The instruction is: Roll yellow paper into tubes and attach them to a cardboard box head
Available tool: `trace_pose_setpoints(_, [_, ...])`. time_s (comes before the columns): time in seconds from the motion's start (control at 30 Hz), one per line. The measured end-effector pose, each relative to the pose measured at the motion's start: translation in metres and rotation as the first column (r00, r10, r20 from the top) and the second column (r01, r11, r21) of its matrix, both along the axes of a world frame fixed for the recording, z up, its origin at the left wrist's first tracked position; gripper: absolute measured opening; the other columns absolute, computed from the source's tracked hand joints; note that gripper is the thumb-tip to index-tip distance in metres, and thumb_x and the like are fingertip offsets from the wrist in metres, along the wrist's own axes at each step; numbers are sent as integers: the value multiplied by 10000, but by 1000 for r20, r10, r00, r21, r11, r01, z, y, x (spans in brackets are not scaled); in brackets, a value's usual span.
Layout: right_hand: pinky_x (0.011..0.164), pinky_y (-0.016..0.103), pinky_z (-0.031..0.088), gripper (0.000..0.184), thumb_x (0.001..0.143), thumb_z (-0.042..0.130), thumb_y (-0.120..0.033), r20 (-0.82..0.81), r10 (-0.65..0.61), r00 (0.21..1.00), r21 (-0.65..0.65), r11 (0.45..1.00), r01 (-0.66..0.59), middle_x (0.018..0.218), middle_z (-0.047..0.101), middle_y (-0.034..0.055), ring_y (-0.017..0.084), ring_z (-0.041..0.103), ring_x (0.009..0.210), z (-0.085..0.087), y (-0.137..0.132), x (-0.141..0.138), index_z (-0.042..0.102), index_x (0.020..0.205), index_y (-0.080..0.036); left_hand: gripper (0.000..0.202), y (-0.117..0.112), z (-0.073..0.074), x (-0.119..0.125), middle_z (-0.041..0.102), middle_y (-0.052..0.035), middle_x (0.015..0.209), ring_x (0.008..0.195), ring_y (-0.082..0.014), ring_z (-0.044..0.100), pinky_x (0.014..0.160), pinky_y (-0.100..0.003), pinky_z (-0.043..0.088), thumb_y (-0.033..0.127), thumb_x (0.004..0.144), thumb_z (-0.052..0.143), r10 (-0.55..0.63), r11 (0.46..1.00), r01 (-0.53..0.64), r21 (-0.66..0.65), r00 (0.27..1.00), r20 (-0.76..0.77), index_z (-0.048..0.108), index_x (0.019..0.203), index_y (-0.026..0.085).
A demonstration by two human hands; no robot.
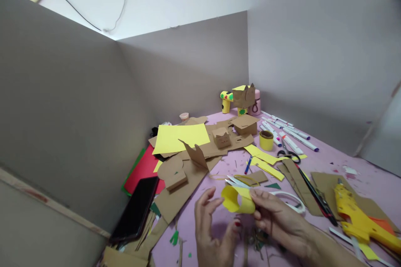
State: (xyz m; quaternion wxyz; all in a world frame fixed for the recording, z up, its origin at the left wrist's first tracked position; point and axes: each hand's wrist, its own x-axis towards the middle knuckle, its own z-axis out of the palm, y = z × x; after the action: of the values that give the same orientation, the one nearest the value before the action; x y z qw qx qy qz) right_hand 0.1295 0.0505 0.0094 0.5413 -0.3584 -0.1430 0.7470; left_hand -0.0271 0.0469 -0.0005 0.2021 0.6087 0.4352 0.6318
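Note:
My right hand is closed round a curled band of yellow paper, gripping its right end just above the pink table. My left hand hovers beside the band's left end, fingers loosely curved and apart, with nothing in them; its fingertips are close to the paper but I cannot tell if they touch. A white tape roll lies just behind my right hand.
A black phone lies at the left on cardboard scraps. A yellow sheet, small cardboard boxes, a yellow roll, markers, scissors and a yellow glue gun surround the hands. Grey partition walls enclose the table.

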Motion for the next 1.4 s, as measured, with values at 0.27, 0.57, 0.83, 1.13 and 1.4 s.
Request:
trace_pose_setpoints(0.27, [374,105,311,335,614,821,-381,80,28,996,164,986,-41,475,499,-72,19,368,390,-8,1,-6,583,640,-147,121,-4,7,6,687,-64,828,855,-268,531,798,-401,392,235,767,612,56,995,-34,93,969,-240,682,679,279])
trace_pose_setpoints(0.57, [413,146,305,331,682,743,-465,384,-119,916,366,930,-33,493,502,-67,47,375,432,-13,2,-4,621,665,-157,306,0,8,4,635,-77,814,813,-241,559,745,-326,435,397,855,497,-122,961,139,-238,989,84,726,784,206])
trace_pose_setpoints(0.83, [669,262,463,266,815,613,-440,492,-160,856,500,856,-128,718,637,13,163,588,710,-3,-3,-5,680,797,-184,257,3,4,1,593,-37,677,705,-201,554,674,-272,420,363,818,583,-99,961,94,-259,995,-6,694,647,206])
trace_pose_setpoints(1.13, [699,327,468,334,853,530,-466,648,-265,714,555,807,-204,800,667,52,208,601,759,2,-6,-2,682,890,-171,175,4,0,-1,588,-19,674,665,-172,553,629,-248,430,267,824,588,-107,980,97,-176,993,-50,682,691,201])
trace_pose_setpoints(1.4, [547,225,449,262,784,639,-437,515,-190,836,452,889,-76,729,623,-3,123,542,599,-13,-4,-4,648,857,-185,150,-2,-1,7,580,-8,630,641,-157,541,609,-232,410,209,808,610,-90,993,84,-88,994,-66,683,678,206])
